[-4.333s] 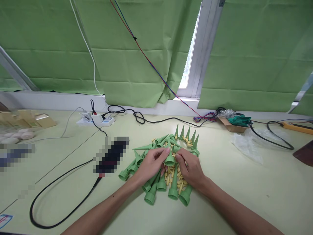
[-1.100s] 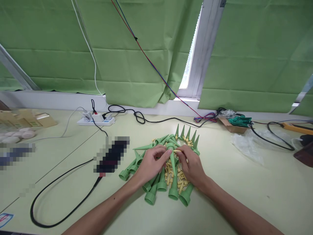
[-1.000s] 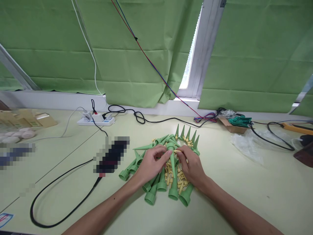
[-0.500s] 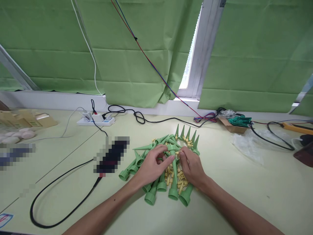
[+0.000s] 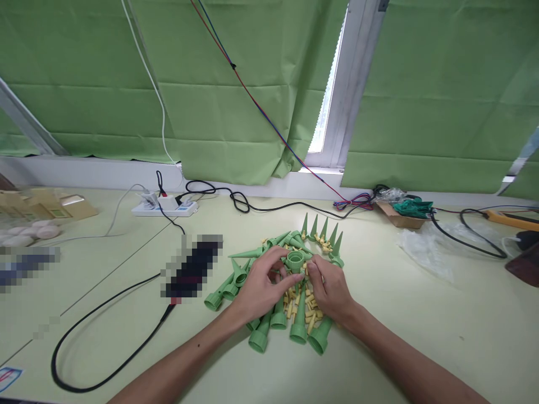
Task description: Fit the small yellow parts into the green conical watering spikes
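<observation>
Between my two hands is a green cone, its round hollow end facing up toward me. My left hand has its thumb and fingers around the left side of this cone. Close against the cone's right side is my right hand, its fingers curled in a pinch; what they hold is too small to make out. Beneath and around both hands lie several more green cones and small yellow pieces. Behind them, several cones stand with tips up, yellow pieces beside them.
A blurred dark device with a black cable lies left of the pile. A white power strip sits near the wall. At the back right are a cardboard box with green material and clear plastic bags.
The held green cone has tilted: its tip pointed down toward me before, and now its open round end faces me. Both hands have stayed nearly in place.
</observation>
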### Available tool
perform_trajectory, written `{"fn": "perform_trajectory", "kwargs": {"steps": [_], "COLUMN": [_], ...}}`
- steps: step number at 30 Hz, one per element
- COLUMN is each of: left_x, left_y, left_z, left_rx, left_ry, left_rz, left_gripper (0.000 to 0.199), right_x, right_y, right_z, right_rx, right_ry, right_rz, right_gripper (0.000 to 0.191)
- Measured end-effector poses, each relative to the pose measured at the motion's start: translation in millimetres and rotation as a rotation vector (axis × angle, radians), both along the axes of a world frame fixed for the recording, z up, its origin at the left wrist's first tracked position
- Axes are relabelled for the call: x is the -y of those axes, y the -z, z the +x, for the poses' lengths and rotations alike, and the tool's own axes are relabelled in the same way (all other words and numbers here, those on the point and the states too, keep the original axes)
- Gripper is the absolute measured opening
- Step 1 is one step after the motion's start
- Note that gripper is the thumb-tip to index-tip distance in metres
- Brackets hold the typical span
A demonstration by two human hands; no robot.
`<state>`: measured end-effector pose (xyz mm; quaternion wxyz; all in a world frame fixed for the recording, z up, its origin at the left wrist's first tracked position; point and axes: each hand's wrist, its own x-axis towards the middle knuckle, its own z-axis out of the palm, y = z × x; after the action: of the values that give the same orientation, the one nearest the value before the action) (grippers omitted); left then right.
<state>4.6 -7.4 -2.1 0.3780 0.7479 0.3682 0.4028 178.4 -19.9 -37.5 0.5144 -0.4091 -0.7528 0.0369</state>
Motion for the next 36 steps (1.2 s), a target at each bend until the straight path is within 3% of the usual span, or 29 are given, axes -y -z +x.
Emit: {"fn": "perform_trajectory", "kwargs": {"steps": [21,27,36], "left_x": [-1.5,1.2,-0.9], "left_y": [1.9,-4.2,-1.1], "left_z": [-0.4,-0.1,-0.3], "left_rx": [-0.025,-0.025,-0.020], "left_ry": [-0.033,-0.020,-0.058], "left_rz": [0.107,0.137,0.107], "left_gripper": [0.019,0.015,0.016], "right_x": [0.7,-0.4,0.3], "right_y": [1.6,1.5,0.7], "right_z": [-0.5,-0.3,-2.1], "right_rx": [0.012,0.019,0.023], "right_ry": [-0.011,-0.015,-0.034], "right_rz": [-0.020,-0.009,-0.007], "right_gripper": [0.027,0.029,0.026]}}
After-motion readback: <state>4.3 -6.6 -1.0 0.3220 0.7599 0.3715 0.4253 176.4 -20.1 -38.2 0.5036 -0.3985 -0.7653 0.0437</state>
